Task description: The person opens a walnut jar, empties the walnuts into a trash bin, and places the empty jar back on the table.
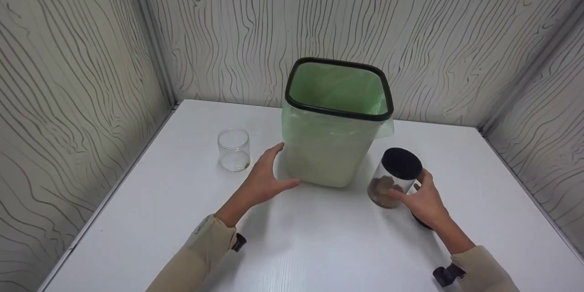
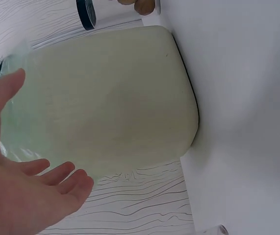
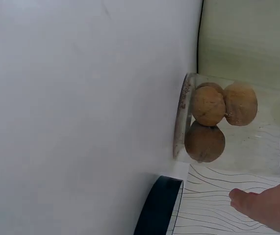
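Observation:
A clear jar (image 3: 257, 142) with a black lid (image 1: 401, 163) stands right of the bin, several brown walnuts (image 3: 208, 106) at its bottom. Around it my right hand (image 1: 424, 200) is spread, thumb in front and fingers behind; the right wrist view shows a gap between fingers and jar. My left hand (image 1: 262, 180) hovers at the near left of the bin (image 1: 326, 155), thumb and fingers apart, holding nothing. The bin has a black rim and a pale green liner (image 1: 337, 84). Partly hidden by my right hand, a loose black lid (image 3: 159, 205) lies on the table.
A clear uncovered jar (image 1: 234, 150) stands left of the bin, a small brown bit at its base. The white table (image 1: 296, 255) is bounded by wood-grain patterned walls (image 1: 228, 32) behind and on both sides.

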`<state>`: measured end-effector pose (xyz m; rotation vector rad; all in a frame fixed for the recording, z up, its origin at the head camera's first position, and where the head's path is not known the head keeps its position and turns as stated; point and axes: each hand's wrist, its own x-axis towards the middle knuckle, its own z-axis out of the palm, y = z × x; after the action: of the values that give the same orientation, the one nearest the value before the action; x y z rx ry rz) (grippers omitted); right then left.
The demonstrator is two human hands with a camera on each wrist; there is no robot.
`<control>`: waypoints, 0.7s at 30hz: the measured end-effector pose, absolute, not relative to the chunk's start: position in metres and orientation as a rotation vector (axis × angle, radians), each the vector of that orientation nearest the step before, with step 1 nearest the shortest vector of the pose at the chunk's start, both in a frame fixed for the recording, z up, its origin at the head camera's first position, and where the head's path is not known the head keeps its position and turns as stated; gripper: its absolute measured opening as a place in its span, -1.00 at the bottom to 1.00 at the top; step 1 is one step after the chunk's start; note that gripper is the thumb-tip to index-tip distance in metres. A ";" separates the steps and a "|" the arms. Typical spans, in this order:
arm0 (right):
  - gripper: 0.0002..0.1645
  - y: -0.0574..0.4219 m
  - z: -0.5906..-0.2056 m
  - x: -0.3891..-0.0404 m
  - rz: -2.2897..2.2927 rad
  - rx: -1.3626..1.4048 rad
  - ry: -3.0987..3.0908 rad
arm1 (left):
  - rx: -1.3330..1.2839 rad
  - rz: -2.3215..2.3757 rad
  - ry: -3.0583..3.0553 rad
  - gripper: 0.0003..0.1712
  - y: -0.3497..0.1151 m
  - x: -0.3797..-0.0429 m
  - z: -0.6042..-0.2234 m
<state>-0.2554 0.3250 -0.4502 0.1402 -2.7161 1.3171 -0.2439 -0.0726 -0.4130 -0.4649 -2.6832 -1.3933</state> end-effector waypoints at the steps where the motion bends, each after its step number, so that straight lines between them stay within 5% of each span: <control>1: 0.33 0.325 -0.452 -0.256 1.330 0.143 -2.715 | -0.479 -1.399 -2.682 0.09 -0.071 -0.244 -0.414; 21: 0.12 0.322 -0.467 -0.274 1.732 0.251 -2.544 | -0.691 -1.475 -2.711 0.08 -0.041 -0.232 -0.424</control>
<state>-0.2737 0.3224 -0.4669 0.2514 -2.5443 1.7318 -0.2322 -0.0409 -0.4237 -0.6915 -2.7109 -1.4750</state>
